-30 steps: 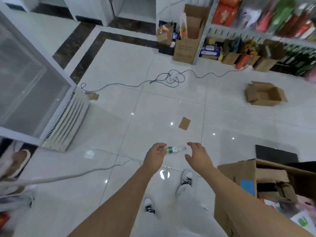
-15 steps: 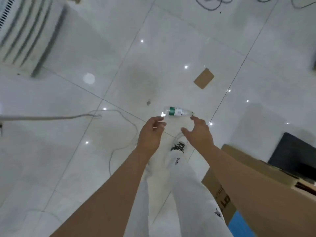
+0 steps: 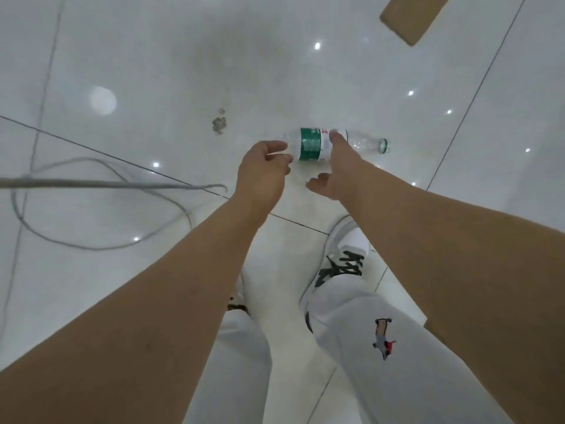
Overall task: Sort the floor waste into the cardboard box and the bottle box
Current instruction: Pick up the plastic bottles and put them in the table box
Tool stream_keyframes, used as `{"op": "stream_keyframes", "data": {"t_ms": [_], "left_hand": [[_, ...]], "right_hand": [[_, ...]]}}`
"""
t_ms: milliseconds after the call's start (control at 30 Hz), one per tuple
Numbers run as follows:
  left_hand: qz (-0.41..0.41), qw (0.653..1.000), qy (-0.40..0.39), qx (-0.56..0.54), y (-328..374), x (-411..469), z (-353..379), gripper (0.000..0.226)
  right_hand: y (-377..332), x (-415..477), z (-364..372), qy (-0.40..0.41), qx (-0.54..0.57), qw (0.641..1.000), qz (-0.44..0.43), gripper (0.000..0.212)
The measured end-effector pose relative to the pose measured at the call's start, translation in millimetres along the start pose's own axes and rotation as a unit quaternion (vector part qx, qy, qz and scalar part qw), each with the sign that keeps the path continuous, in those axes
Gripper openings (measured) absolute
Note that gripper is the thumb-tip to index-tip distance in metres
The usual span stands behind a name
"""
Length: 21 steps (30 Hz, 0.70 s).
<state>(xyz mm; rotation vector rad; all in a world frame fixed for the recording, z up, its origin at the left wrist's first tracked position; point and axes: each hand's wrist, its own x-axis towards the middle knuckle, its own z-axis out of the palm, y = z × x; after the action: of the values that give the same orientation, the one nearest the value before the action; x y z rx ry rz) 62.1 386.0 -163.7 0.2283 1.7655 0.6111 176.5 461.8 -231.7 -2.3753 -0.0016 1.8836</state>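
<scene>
clear plastic bottle (image 3: 333, 145) with a green label lies on its side on the white tile floor (image 3: 153, 71), cap pointing right. the right hand (image 3: 334, 172) reaches over it, fingers spread, a fingertip on the label. the left hand (image 3: 263, 172) sits at the bottle's base, fingers loosely curled, not gripping. a cardboard scrap (image 3: 412, 16) lies well beyond. a grey cable (image 3: 91, 185) loops at left.

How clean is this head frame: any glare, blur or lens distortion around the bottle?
Head view: small ceiling-light glints dot the glossy floor tiles; the bottle and both hands are fairly sharp, the grey cable at left is smeared, and wide-angle stretch enlarges the forearms near the bottom edge.
</scene>
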Motion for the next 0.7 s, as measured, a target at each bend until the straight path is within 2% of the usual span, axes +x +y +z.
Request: {"op": "stream_keyframes", "data": {"t_ms": [200,367,533,700], "left_hand": [[0.002,1.000,-0.001,0.024,-16.5,25.6,8.1,0.029],[0.002,1.000,0.005,0.016,15.5,-1.9,4.3,0.028],[-0.004,0.999,-0.016,-0.027,93.4,-86.2,2.2,0.026],[0.054,0.996,-0.068,0.010,223.2,-237.2,-9.1,0.025]], "right_hand": [[-3.0,42.7,17.7,-0.001,0.074,0.997,-0.033,0.054],[-4.1,8.1,-4.5,0.056,0.071,0.992,-0.086,0.069],[-29.6,-99.6,-58.7,0.083,0.036,0.972,-0.215,0.077],[-77.2,-299.3,-142.0,0.076,0.044,0.940,-0.331,0.074]]}}
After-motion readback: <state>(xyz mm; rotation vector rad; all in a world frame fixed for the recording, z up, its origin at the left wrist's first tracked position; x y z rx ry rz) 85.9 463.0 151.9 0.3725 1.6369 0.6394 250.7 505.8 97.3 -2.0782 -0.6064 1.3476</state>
